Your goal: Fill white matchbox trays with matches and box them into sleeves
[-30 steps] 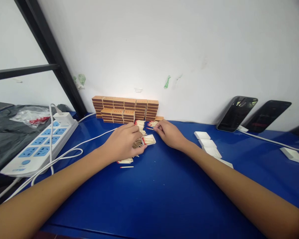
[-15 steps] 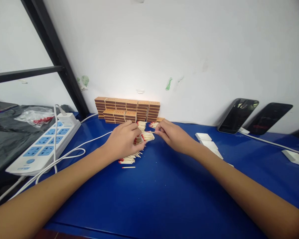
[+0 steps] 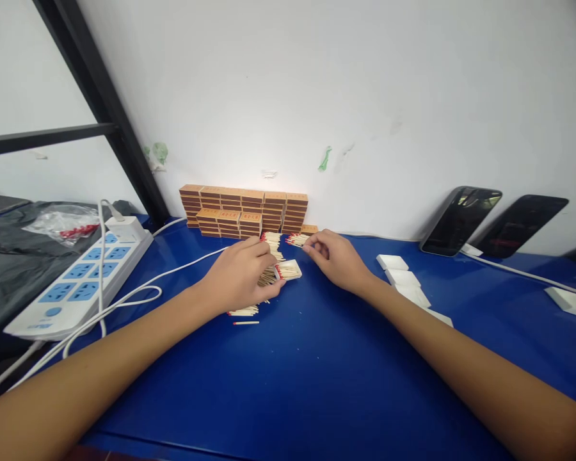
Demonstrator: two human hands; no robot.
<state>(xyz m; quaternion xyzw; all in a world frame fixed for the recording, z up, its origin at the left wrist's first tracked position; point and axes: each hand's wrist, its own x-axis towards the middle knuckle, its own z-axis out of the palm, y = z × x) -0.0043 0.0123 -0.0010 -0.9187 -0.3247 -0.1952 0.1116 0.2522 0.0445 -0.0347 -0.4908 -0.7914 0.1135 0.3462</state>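
My left hand (image 3: pixel 237 275) rests curled on the blue table (image 3: pixel 317 384), its fingers closed on the small white matchbox tray (image 3: pixel 288 270) that is partly filled with red-tipped matches. A loose heap of matches (image 3: pixel 264 282) lies under and around that hand, and one stray match (image 3: pixel 246 323) lies nearer to me. My right hand (image 3: pixel 336 259) is just right of the tray. Its fingertips are pinched at a small cluster of matches (image 3: pixel 296 239) behind the tray.
Stacked orange matchboxes (image 3: pixel 244 210) line the wall behind the hands. Several empty white trays (image 3: pixel 403 278) lie at the right. A white power strip (image 3: pixel 77 275) with white cables (image 3: pixel 139 291) sits at the left, two dark phones (image 3: pixel 461 218) lean on the wall at the right.
The tray, lifted slightly half a second ago, is back down on the table. My right hand has moved from the tray's end back to the matches behind it.
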